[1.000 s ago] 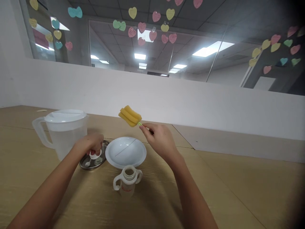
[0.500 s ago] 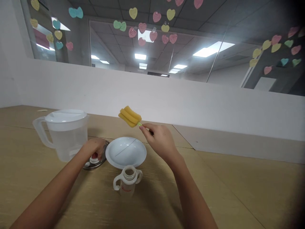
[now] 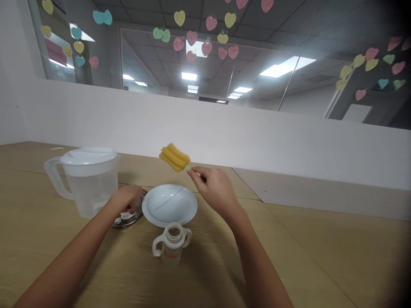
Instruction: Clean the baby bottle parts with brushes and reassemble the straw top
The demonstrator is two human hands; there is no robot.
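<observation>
My right hand [image 3: 215, 188] pinches the thin green handle of a yellow sponge bottle brush [image 3: 175, 157], raised above the table behind the bowl. Over a round metal tray [image 3: 138, 216], my left hand [image 3: 129, 197] reaches down with curled fingers. Small white parts [image 3: 126, 215] lie on the tray right under those fingertips; the fingers hide most of what they grip. A white bowl [image 3: 170, 201] stands between the two hands, with a thin line across its inside. In front of it is an uncapped baby bottle [image 3: 173, 244], upright, with two side handles and red print.
A lidded clear plastic pitcher [image 3: 93, 188] stands left of the tray, its handle to the left. Behind the table [image 3: 305, 265] rises a white wall [image 3: 144, 119] with a window above it, dotted with heart-shaped notes. A flat pale piece [image 3: 57, 148] lies far left.
My left fingers have shifted slightly over the white parts on the tray, and the red spot there is now mostly covered. The sponge brush has barely moved.
</observation>
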